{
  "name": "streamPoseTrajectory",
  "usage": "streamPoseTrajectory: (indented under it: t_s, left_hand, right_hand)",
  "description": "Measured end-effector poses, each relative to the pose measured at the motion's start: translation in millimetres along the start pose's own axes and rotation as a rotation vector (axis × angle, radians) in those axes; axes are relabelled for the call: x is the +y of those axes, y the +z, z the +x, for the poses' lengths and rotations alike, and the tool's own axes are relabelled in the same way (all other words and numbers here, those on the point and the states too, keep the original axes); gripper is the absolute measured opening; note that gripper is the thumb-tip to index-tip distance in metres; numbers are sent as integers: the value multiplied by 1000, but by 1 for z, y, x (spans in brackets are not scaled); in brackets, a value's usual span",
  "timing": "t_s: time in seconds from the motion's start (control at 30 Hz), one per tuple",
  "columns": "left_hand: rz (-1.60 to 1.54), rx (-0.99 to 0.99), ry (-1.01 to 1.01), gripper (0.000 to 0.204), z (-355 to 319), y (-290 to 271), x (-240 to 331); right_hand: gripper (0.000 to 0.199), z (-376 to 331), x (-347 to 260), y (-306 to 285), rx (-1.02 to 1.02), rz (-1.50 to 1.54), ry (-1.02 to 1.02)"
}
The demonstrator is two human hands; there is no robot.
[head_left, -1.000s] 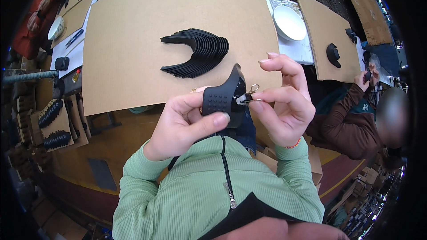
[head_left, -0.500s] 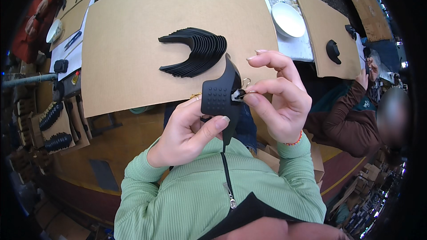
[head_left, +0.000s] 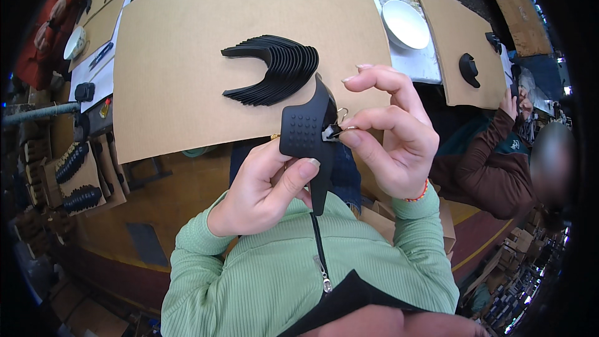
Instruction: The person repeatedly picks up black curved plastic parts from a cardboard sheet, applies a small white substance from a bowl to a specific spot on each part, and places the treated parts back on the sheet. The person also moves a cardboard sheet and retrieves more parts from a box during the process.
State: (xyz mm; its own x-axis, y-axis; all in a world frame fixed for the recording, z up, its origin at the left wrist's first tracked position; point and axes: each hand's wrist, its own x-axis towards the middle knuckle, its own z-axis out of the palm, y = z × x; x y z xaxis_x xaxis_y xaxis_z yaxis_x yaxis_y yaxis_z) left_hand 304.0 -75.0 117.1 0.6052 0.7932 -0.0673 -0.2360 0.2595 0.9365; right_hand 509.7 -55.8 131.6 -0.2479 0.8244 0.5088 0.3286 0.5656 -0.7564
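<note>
- Left hand [head_left: 262, 190] wrapped around a black studded plastic piece [head_left: 306, 134], thumb pressed on its bumpy face, fingers closed behind it and hidden from view.
- Right hand [head_left: 390, 128] pinching a small metal clip [head_left: 340, 126] between thumb and forefinger at the piece's right edge; other fingers curled loosely above, one raised.
- Clip too small to make out in shape; a pale bit just beside it, where it meets the black piece, unclear.
- Black piece held up in the air in front of the chest, above the near edge of the cardboard sheet, lower tip pointing down over a dark zip.
- Orange band [head_left: 419, 195] on the right wrist, partly hidden by the green sleeve [head_left: 430, 243].
- Fanned stack of black curved pieces [head_left: 274, 75] lying on the cardboard sheet [head_left: 187, 68], just beyond the hands, apart from them.
- White bowl [head_left: 404, 24] on a pale mat to the right of the sheet.
- Second cardboard sheet [head_left: 446, 43] farther right, one black piece [head_left: 469, 70] lying on it.
- Another person's brown sleeve [head_left: 483, 162] at the right; hand raised, what it holds not clear.
- Box with black parts [head_left: 78, 178] at the left, bent by the lens and hard to read.
- Far-left table edge with a small bowl [head_left: 75, 42], largely cut off by the dark rim.
</note>
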Motion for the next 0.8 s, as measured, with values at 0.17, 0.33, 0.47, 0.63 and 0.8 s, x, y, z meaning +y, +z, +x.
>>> streamPoseTrajectory:
  t_s: [0.17, 0.33, 0.47, 0.63, 0.8]
  left_hand:
    - [-2, 14, -55, 29, -1, 0, 2]
    - [-23, 4, -96, 29, -1, 0, 3]
    - [-104, 29, -110, 25, -1, 4, 5]
    - [-141, 40, -114, 24, 0, 4, 6]
    - [-164, 41, -136, 25, 0, 5, 7]
  right_hand:
    - [16, 0, 0, -1, -16, -20, -14]
    - [17, 0, 1, -1, -25, -35, -30]
    - [17, 0, 1, -2, -27, -41, -40]
    - [18, 0, 0, -2, -39, -61, -45]
    - [18, 0, -2, -3, -45, -91, -51]
